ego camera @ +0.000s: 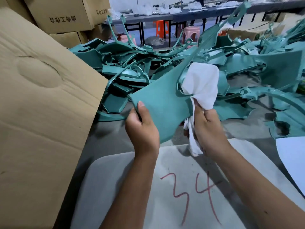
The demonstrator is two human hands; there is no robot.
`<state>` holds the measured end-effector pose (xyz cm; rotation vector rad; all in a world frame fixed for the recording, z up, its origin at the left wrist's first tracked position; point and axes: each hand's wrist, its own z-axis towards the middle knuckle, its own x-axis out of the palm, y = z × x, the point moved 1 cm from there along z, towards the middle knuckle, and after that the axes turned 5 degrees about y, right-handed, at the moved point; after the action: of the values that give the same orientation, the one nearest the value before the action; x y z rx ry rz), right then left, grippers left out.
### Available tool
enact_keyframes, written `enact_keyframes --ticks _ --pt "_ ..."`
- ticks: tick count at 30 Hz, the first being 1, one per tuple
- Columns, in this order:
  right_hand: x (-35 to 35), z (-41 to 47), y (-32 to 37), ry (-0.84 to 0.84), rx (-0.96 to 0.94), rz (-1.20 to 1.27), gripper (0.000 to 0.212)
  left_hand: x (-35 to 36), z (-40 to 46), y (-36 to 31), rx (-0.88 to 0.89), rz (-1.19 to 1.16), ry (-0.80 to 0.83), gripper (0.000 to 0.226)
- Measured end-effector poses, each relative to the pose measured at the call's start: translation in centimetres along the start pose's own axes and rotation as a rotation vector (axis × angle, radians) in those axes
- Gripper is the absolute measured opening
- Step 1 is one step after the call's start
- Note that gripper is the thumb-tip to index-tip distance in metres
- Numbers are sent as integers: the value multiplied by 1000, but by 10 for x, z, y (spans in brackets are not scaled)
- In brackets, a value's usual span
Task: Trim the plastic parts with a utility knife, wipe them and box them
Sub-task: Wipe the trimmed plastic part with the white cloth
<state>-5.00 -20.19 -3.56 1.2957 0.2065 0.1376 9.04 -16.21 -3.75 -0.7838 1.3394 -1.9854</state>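
**Head view: wiping stage on one teal part, a heap left to do**

Head camera shows me mid-wipe. My left hand (pixel 142 128) pinches the lower corner of a teal plastic part (pixel 162 104), thumb on the near face and fingers curled behind, holding it up above the far edge of the grey table (pixel 115 179). My right hand (pixel 209 128) is closed round a white cloth (pixel 200 83), which bunches against the part's right side, where a long thin arm sweeps up and away.

I see no utility knife, so I judge trimming of this piece finished and wiping under way; boxing is not yet done. A cardboard box (pixel 41 100) stands at the table's left edge, its inside hidden from me. Beyond the far edge lies a large pile of teal parts (pixel 132 66), so I judge most of the job remains.

The held part looks matte and smooth, a flat panel with curved cut-outs; I cannot tell whether any flash remains on its edges.
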Motion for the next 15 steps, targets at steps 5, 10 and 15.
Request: enact_keyframes --ticks 5,10,15 --pt "6 -4 5 134 -99 105 37 0 -3 -4 54 32 -75 36" --pt "5 -3 4 1 -221 -33 41 0 3 -4 -263 -239 134 29" --pt "2 -5 -1 -200 107 109 41 -3 6 -1 -309 -295 249 33"
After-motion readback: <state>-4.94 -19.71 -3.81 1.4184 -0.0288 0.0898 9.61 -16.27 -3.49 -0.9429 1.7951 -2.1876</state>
